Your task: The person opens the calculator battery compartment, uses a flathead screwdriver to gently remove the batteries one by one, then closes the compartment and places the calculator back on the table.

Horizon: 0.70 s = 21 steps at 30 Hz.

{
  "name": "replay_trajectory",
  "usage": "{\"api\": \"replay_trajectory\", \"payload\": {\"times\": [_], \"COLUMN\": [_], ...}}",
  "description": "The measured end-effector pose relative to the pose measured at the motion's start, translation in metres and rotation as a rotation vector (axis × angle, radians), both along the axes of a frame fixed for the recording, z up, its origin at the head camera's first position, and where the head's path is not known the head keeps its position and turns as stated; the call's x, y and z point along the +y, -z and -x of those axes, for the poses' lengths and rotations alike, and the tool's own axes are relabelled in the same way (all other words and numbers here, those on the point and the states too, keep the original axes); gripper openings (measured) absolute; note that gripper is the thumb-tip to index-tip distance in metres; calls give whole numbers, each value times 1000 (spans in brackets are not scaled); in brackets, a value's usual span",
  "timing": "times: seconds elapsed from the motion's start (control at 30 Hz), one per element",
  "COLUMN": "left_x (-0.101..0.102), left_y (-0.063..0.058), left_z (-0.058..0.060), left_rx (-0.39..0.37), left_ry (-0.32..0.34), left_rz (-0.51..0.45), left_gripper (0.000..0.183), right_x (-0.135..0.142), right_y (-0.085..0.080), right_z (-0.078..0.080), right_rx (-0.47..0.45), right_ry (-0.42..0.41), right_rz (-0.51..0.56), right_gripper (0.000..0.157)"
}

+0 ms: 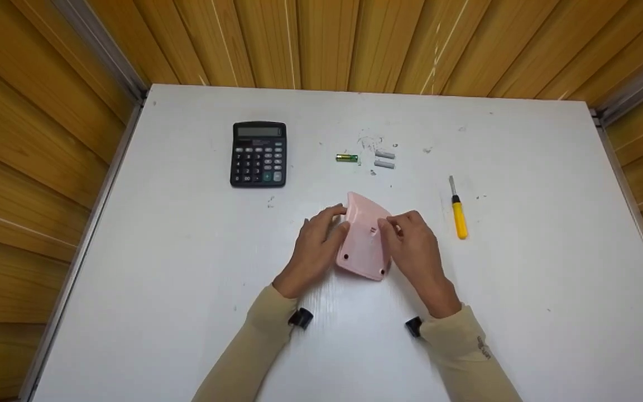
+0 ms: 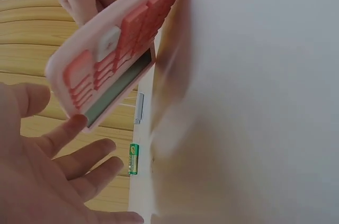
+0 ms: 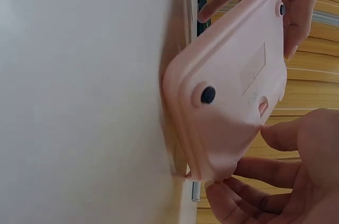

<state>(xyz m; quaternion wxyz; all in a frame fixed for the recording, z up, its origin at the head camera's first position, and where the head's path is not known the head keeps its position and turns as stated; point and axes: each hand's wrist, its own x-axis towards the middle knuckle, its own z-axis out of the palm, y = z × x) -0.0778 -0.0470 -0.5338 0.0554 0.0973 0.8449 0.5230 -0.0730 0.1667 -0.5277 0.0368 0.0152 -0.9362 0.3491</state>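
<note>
A pink calculator (image 1: 361, 245) stands tilted on edge above the white table, its back with round black feet facing the head camera. My right hand (image 1: 415, 245) pinches its right edge, thumb (image 3: 283, 134) on the back and fingers on the other side. At the left edge, my left hand (image 1: 317, 243) has its fingers spread. In the left wrist view the index fingertip (image 2: 78, 122) is right at the corner by the display (image 2: 119, 87), the thumb standing apart. Coral keys (image 2: 140, 20) show on the front side.
A black calculator (image 1: 258, 154) lies at the back left. Beyond the hands lie a green battery (image 1: 346, 158) and two grey batteries (image 1: 384, 164). A yellow-handled screwdriver (image 1: 459, 218) lies to the right. Wood-patterned walls (image 1: 321, 44) border the white table (image 1: 159, 223).
</note>
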Motion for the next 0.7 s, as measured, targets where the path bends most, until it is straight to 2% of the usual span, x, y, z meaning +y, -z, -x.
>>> {"api": "replay_trajectory", "payload": {"times": [0.17, 0.37, 0.53, 0.7], "left_x": [0, 1, 4, 8], "left_y": [2, 4, 4, 6], "left_z": [2, 1, -2, -3], "left_rx": [3, 0, -11, -11], "left_ry": [-6, 45, 88, 121], "left_rz": [-82, -199, -192, -128], "left_gripper": [37, 37, 40, 42], "right_x": [0, -3, -7, -10], "right_y": [1, -1, -4, -7], "right_z": [-1, -4, -8, -12], "right_rx": [-59, -11, -11, -61], "right_ry": [5, 3, 3, -14], "right_rz": [34, 36, 63, 188], "right_gripper": [35, 31, 31, 42]}}
